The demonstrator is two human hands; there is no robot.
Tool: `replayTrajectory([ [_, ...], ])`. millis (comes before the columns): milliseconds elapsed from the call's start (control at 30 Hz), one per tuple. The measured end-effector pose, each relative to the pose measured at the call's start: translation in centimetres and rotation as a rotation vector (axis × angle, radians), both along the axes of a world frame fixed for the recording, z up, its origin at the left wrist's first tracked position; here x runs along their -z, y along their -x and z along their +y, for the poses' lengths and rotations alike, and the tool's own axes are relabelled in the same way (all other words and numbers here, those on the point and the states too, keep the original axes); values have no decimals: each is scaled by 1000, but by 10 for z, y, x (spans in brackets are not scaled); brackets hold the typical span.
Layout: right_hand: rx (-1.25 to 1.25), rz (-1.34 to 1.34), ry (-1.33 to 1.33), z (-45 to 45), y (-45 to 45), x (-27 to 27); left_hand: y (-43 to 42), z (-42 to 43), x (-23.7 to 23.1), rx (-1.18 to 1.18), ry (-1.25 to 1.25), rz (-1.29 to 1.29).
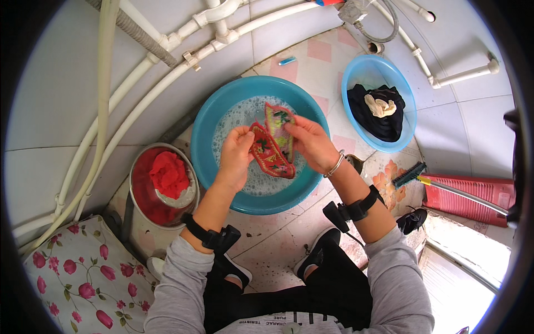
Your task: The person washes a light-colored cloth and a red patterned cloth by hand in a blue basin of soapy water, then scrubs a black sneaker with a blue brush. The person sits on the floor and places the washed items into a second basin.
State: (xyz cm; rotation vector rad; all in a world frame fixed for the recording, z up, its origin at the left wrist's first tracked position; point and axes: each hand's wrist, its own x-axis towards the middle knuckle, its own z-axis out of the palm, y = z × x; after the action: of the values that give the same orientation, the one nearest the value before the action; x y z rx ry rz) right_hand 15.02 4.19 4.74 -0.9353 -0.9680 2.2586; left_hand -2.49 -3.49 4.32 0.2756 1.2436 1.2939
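Note:
Over a blue plastic basin (254,207), I hold an embroidered cloth piece (270,155) with a red, flowered face and a yellow-and-pink patterned part. My left hand (235,156) pinches its left end between thumb and fingers. On the other side, my right hand (313,144) grips the upper right part, thumb on top. The cloth bends into a U between the two hands. Beneath it, foamy soapy water (258,188) fills the basin's bottom. Whether one piece or two overlapping pieces are held, I cannot tell.
Left of the basin stands a metal bowl (134,196) with red cloth (169,174). A light-blue tub (411,125) at right holds black cloth (375,121) and a cream cloth (380,106). A brush (409,174) and red washboard-like panel (467,198) lie at right. Pipes (137,77) line the wall.

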Motion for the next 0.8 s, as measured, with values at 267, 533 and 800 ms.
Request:
replayTrajectory([
  [267, -95, -326, -248, -1, 1, -3, -5, 6, -18, -10, -260, 165],
  [533, 6, -121, -263, 1, 5, 8, -7, 4, -21, -22, -90, -207],
  [800, -25, -223, -391, 5, 0, 38, -17, 4, -14, -64, 4, -167],
])
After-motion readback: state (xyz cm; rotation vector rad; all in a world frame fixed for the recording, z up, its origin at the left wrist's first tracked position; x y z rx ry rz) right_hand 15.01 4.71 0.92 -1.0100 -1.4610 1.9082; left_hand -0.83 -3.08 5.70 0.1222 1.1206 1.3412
